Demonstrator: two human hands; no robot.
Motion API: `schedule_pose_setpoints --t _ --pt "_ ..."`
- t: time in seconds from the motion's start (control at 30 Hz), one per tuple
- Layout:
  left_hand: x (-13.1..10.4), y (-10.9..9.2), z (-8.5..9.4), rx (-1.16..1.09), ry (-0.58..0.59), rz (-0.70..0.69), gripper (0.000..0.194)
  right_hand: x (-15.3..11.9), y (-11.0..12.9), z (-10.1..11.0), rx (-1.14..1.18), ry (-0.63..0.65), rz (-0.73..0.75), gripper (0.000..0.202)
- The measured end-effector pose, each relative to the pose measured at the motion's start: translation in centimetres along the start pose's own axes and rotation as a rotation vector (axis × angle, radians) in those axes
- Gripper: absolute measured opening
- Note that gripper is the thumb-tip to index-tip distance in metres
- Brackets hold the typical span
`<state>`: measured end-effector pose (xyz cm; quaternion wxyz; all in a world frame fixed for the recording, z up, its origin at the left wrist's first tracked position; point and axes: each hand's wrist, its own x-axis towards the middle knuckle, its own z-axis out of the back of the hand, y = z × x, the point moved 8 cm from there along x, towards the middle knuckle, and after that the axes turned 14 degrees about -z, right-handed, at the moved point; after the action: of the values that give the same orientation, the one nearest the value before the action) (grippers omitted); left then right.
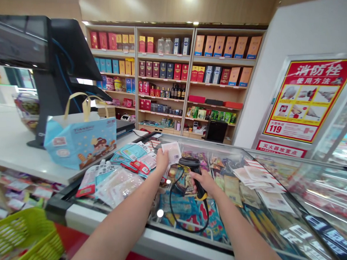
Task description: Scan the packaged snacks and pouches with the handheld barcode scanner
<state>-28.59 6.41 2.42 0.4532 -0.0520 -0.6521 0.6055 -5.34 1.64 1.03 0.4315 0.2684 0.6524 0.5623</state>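
Note:
My left hand pinches a small pale packet with a printed code on its face, held up over the glass top of the freezer. Just right of it, my right hand is wrapped round the grip of a black and yellow barcode scanner, whose head points toward the packet. A black cable loops down from the scanner. Below and left of my left hand lies a heap of blue, red and white packets, with clear-wrapped pale packets at its front. More pale packets lie spread to the right.
A chest freezer full of bagged goods stands before me. On the left counter are a blue paper bag and a checkout screen. A green basket sits at lower left. Shelves of boxes line the back wall.

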Motion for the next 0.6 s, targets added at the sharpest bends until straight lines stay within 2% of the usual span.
schedule_pose_setpoints --t 0.2,0.43,0.53,0.6 --pt "0.0 0.6 -0.1 -0.061 -0.023 0.05 0.009 0.1 -0.2 0.1 -0.001 0.001 -0.02 0.041" --pt "0.1 1.1 -0.4 0.027 0.025 0.024 0.011 -0.1 0.2 0.0 0.029 -0.005 -0.013 0.042" --pt "-0.3 1.3 -1.3 -0.016 0.036 0.031 0.014 -0.2 0.2 0.8 0.063 -0.022 -0.043 0.04" --pt "-0.9 1.0 -2.6 -0.083 0.041 0.043 0.016 -0.7 0.5 2.1 0.107 -0.063 -0.042 0.038"
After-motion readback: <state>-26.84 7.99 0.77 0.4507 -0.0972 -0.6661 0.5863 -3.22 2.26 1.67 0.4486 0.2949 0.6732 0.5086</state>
